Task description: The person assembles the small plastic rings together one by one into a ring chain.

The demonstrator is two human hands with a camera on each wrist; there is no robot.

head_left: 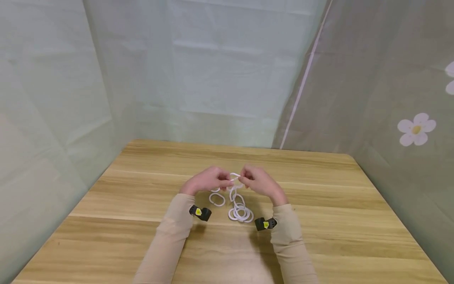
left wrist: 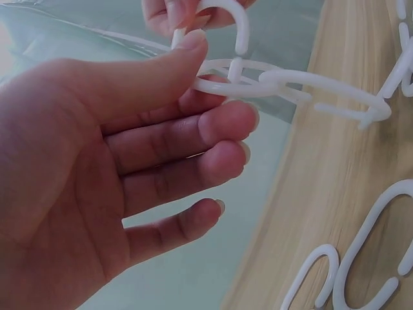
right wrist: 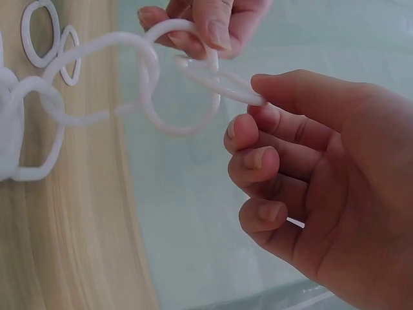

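Note:
My left hand (head_left: 213, 179) pinches a white plastic chain link (left wrist: 222, 88) between thumb and index finger, the other fingers loosely extended. Opposite it, my right hand (head_left: 260, 181) holds another white link (right wrist: 226, 89) by thumb and index finger, its remaining fingers curled loosely. The two held links cross each other above the table; whether they are fully hooked together I cannot tell. From the left hand's link a chain of white links (right wrist: 97, 42) hangs down into a small heap on the table. Gaps show in some of the oval links.
Beside the heap, under the left hand, loose white links (left wrist: 352, 265) lie on the wooden table (head_left: 117, 236). A pale curtain (head_left: 220, 79) stands behind the table, and a grey one with flowers (head_left: 372, 98) at the right. Black wrist cameras (head_left: 200, 213) sit on both sleeves.

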